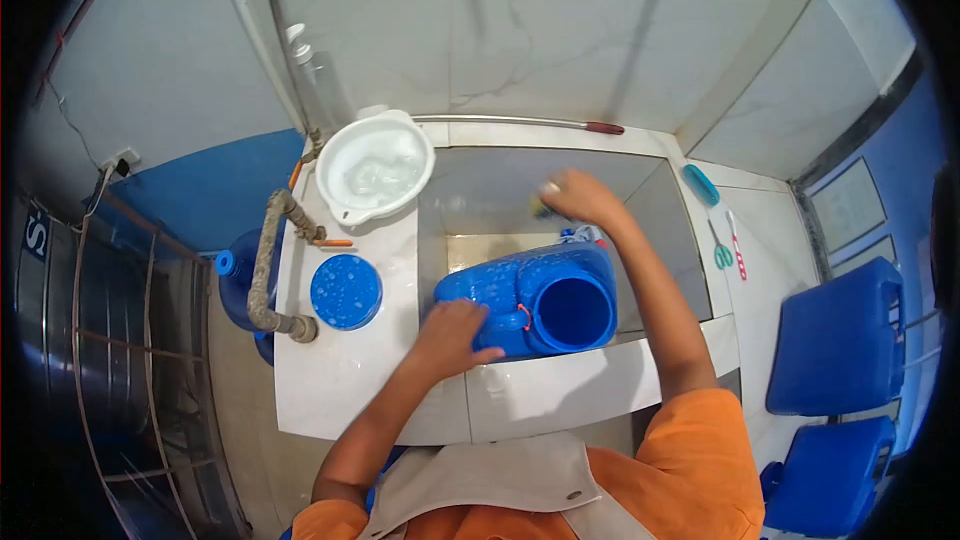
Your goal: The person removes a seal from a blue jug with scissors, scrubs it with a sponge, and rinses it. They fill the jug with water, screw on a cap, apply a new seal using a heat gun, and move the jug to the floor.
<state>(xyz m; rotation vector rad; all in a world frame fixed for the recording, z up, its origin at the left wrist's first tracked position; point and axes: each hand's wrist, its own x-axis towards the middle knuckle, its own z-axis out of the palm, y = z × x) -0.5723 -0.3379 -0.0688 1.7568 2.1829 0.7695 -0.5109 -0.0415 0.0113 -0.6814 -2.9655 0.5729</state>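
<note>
So the blue jug [530,300] is lying on its side in the sink [640,210], mouth turned toward the person, long axis running left to right. It's steadied by the left hand [452,335], fingers spread flat on its near-left side, not wrapped round. The right hand [580,195] is held beyond the jug, grip closed on a small scrubber [545,202], I think. Left of the jug on the desk [350,380]: a blue lid [346,291], a white basin [375,168]. Scissors [722,245] are well to the right.
</note>
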